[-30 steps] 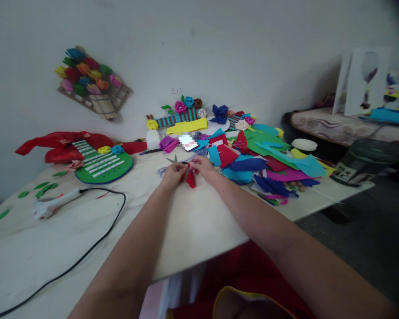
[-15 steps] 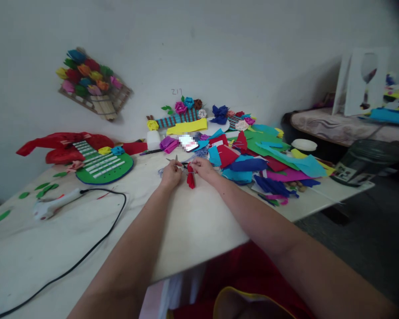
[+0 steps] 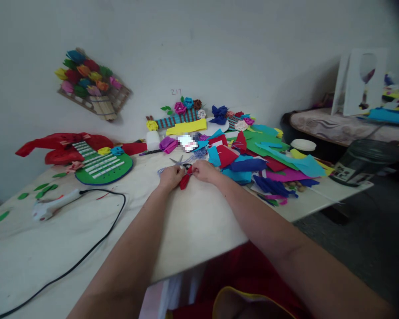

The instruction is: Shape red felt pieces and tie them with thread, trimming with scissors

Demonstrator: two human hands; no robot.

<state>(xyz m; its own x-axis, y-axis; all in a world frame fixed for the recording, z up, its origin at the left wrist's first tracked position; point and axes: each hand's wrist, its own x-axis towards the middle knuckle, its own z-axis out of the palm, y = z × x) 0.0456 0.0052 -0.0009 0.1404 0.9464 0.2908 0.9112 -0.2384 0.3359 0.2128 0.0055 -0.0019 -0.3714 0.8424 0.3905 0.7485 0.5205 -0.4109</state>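
Note:
Both my hands meet over the far middle of the pale table (image 3: pixel 193 221). My left hand (image 3: pixel 170 177) is closed, its fingers pinching a small red piece of felt (image 3: pixel 185 180) that hangs between the hands. My right hand (image 3: pixel 201 170) is also closed and pinches the same red piece from the right. Just behind the fingers lie scissors (image 3: pixel 178 161) and a loop of bluish thread (image 3: pixel 162 170) on the table.
A heap of coloured felt scraps (image 3: pixel 262 161) covers the table's right side. A white glue gun (image 3: pixel 51 207) with a black cord (image 3: pixel 96 241) lies at the left, near a green round craft board (image 3: pixel 103 168) and red fabric (image 3: pixel 53 144). A flower decoration (image 3: pixel 89 84) hangs on the wall.
The red felt piece has tilted from hanging straight down to slanting left. My hands have shifted slightly and drawn closer together.

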